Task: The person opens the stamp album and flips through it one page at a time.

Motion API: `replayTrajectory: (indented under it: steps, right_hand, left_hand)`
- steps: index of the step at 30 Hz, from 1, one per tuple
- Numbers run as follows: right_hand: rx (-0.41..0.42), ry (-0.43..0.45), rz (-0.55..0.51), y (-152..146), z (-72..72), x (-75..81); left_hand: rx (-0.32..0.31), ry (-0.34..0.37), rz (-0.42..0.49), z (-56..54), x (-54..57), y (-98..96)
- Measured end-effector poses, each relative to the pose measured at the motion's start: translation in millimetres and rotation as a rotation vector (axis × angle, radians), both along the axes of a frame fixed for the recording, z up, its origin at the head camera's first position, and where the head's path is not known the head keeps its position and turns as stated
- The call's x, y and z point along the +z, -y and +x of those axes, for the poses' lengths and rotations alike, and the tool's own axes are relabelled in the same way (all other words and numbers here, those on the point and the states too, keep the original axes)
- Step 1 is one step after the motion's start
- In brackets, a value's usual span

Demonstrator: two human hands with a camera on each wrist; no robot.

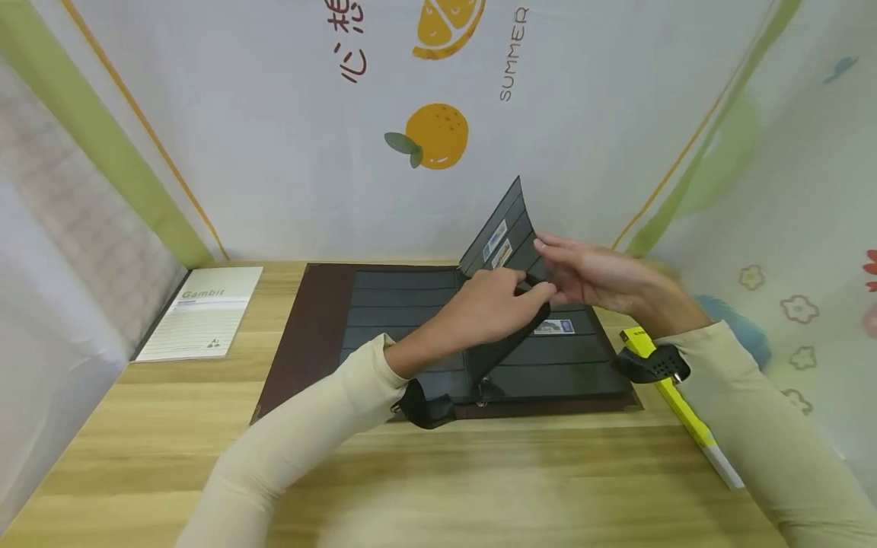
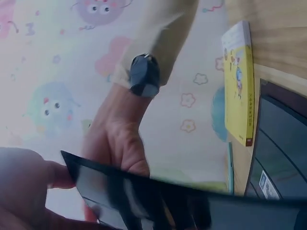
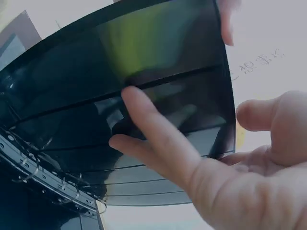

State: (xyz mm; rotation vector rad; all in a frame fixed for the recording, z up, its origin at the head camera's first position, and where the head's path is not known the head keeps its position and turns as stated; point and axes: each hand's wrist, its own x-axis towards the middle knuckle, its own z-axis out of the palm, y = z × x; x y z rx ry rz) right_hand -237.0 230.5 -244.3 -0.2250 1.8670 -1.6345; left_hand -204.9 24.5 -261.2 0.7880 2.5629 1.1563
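Observation:
A stamp album [image 1: 404,304] with black strip-pocket pages lies spread on the table. One page [image 1: 503,209] stands raised, carrying two stamps [image 1: 495,239]. My left hand [image 1: 496,304] pinches the edge of a lifted black page [image 2: 192,206] between thumb and fingers. The right hand [image 1: 592,274] is at the right side of the raised pages. Its straight fingers [image 3: 163,134] touch the pocketed face of a page in the right wrist view. Another stamp [image 1: 553,327] sits on the right-hand page below. Metal binder rings [image 3: 29,165] run along the spine.
A lined notepad [image 1: 202,312] marked Gambit lies at the table's left. On the right, partly under my right forearm, is a yellow book [image 2: 238,91]. A printed curtain [image 1: 294,152] hangs close behind the album, and more fabric hangs at both sides.

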Motion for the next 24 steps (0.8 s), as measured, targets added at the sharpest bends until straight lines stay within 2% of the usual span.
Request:
replayTrajectory:
  steps: [3,5,8,11,16,20,24]
  right_hand:
    - [0.039,-0.015,-0.042,3,-0.9,-4.3]
    - [0.066,-0.022,-0.068,6,-0.8,-8.1]
    - [0.116,-0.046,-0.085,9,1.8,-14.2]
    - [0.131,-0.079,-0.034,5,8.7,-22.0]
    - [0.128,-0.188,0.259,-7,25.6,-41.8]
    - [0.153,-0.318,0.488,-8,40.3,-62.7]
    - [0.182,-0.522,0.705,-3,58.6,-84.4]
  left_hand:
    - [-0.011,0.023,0.061,1.4,0.3,12.3]
    - [0.003,0.030,0.114,3.1,-0.3,22.6]
    - [0.051,0.029,0.184,5.0,1.5,40.9]
    - [0.120,0.020,0.232,4.4,3.3,60.2]
    - [0.250,-0.031,0.207,4.1,-4.3,101.1]
    - [0.362,-0.056,0.097,5.0,-17.5,140.9]
    - [0.409,-0.028,-0.043,4.5,-38.4,171.6]
